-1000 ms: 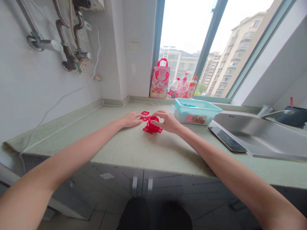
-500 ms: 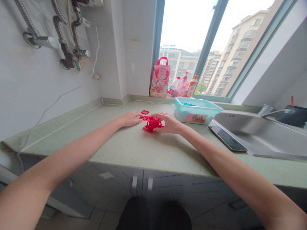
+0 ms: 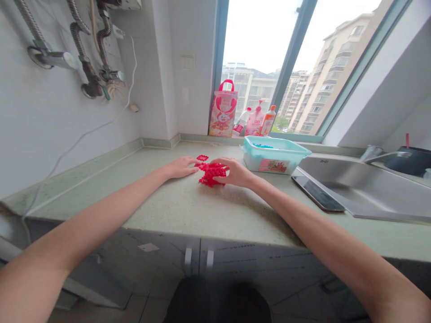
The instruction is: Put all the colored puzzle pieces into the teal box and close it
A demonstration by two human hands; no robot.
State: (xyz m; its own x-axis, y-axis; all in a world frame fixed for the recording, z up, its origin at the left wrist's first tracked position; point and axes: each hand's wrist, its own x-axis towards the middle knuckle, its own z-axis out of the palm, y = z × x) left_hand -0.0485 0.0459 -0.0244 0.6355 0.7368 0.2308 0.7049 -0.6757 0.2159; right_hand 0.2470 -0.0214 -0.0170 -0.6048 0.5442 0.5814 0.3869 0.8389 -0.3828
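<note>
Curved around a cluster of red, toothed plastic pieces (image 3: 213, 173) on the counter is my right hand (image 3: 237, 172); its thumb is at the near side and its fingers over the far side. My left hand (image 3: 182, 167) rests low at the left of the cluster. Its thumb and forefinger are closed at a red piece (image 3: 201, 165) on the cluster's left edge. Just beyond the left fingertips, a flat red ring-like piece (image 3: 202, 158) lies on the counter. My right fingers and palm hide part of the cluster.
A light blue tub (image 3: 274, 165) with blue pieces inside stands to the right. Behind are a pink handled package (image 3: 222, 114) and several bottles (image 3: 255, 122) by the window. A phone (image 3: 316, 194) lies beside the steel sink (image 3: 373, 197). The counter's front edge is close to me.
My right hand has shifted slightly left around the red cluster, showing more of its top. My left hand stays almost where it was. The whole view has drifted slightly.
</note>
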